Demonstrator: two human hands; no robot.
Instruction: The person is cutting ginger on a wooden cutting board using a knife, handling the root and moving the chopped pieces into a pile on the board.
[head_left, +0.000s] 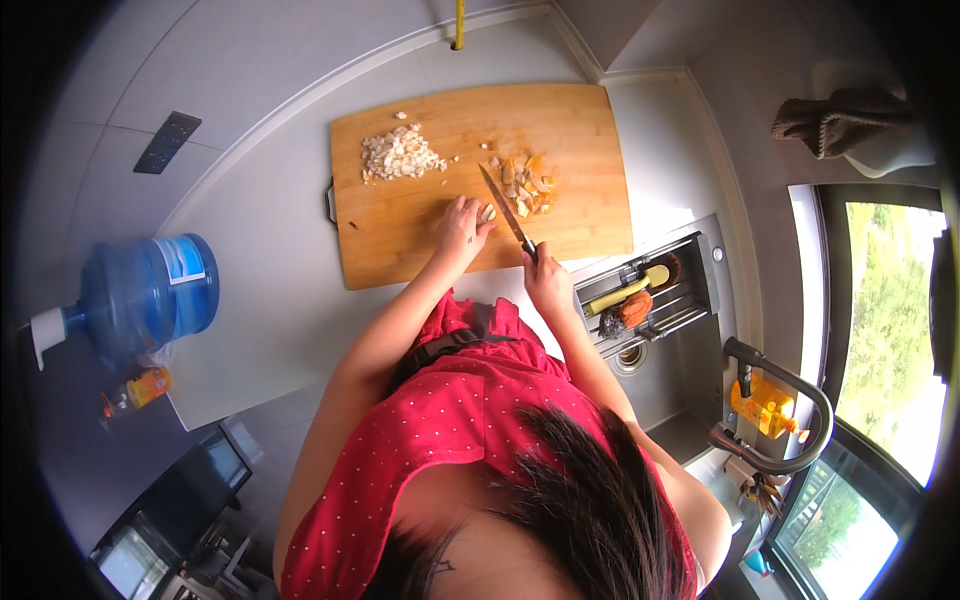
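Observation:
My right hand (548, 283) grips the black handle of a kitchen knife (504, 204). Its blade points up and to the left over a bamboo cutting board (405, 247). Close to the blade, my left hand (461, 229) rests on the board, its fingers around a small pale piece of food (487, 214). I cannot tell what food it is. Toward the board's upper left lies a heap of chopped whitish pieces (401, 152). On the blade's right side is a pile of orange-brown peels or scraps (529, 185). A few loose crumbs lie between the two piles.
A steel sink (675, 367) at right holds a rack with a yellow-handled brush (626, 292) and an orange scrubber (636, 307). Its dark faucet (814, 397) stands beyond. A blue water jug (150, 292) stands at left. A brown cloth (832, 124) hangs upper right.

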